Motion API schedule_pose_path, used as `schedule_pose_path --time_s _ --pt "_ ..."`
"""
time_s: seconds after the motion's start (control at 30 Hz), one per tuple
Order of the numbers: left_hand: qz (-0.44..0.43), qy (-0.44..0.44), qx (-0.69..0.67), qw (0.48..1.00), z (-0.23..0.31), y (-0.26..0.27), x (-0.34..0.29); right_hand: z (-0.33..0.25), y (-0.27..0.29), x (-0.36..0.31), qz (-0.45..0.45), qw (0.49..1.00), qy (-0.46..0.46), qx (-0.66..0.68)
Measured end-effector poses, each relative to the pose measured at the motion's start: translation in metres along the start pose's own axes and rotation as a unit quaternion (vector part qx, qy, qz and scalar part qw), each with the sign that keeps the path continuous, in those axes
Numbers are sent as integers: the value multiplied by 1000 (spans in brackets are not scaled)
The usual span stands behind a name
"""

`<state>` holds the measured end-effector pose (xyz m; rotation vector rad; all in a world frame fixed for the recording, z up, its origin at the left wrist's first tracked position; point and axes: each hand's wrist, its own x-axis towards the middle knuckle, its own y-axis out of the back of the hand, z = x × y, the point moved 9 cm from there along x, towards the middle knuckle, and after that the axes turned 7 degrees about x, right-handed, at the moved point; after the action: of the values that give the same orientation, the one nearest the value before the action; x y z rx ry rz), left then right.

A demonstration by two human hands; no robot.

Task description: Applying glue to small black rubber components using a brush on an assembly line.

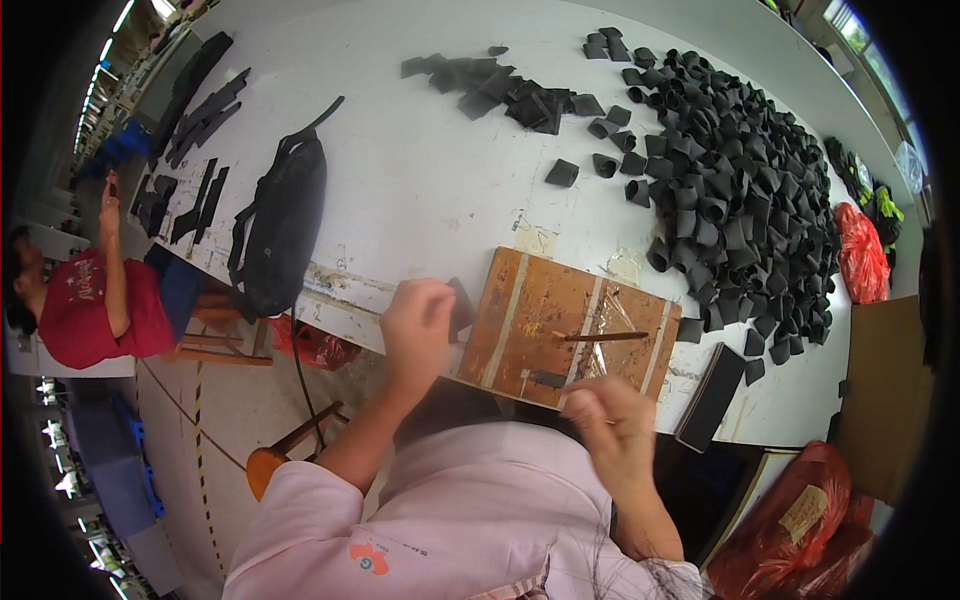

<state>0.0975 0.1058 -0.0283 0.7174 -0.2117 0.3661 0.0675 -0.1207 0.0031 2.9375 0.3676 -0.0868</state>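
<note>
My left hand [417, 325] is closed on a small black fabric piece [461, 306] at the left edge of a brown wooden board [530, 315] lying on the white table [420, 180]. My right hand [612, 420] is blurred at the board's near edge, fingers curled; whether it holds anything I cannot tell. A thin brown stick-like tool [605, 337] lies across the board, on a patch of clear tape.
A big heap of curled black fabric pieces [740, 190] covers the table's right side, a smaller pile [510, 95] lies farther back. A black bag [280, 225] hangs over the left edge. A black flat stack [710, 395] sits right of the board. Red bags [800, 520] stand lower right. A person in red [95, 305] sits left.
</note>
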Motion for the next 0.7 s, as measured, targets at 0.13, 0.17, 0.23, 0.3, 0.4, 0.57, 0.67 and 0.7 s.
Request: schedule_pose_path --time_s 0.13,0.17,0.23,0.3,0.4,0.57,0.67,0.7 --pt "-95 226 -461 853 30 -36 -21 26 -41 7 51 970 -86 222" --pt "-96 256 -521 809 40 -45 -29 24 -36 9 101 950 -58 291" --pt "-118 286 -592 745 58 -55 -44 16 -28 10 99 964 -8 248" --pt "-175 284 -610 719 64 -60 -45 7 -16 10 59 984 69 153" --pt "-273 258 -607 700 70 -63 -36 -10 1 13 -1 995 99 -31" --pt "-439 164 -407 784 89 -61 -29 -37 2 20 -113 969 143 -169" --pt "-448 53 -295 843 106 -56 -19 -44 -2 20 -151 955 156 -201" --pt "-458 22 -262 849 111 -55 -18 -47 0 21 -149 955 157 -204"
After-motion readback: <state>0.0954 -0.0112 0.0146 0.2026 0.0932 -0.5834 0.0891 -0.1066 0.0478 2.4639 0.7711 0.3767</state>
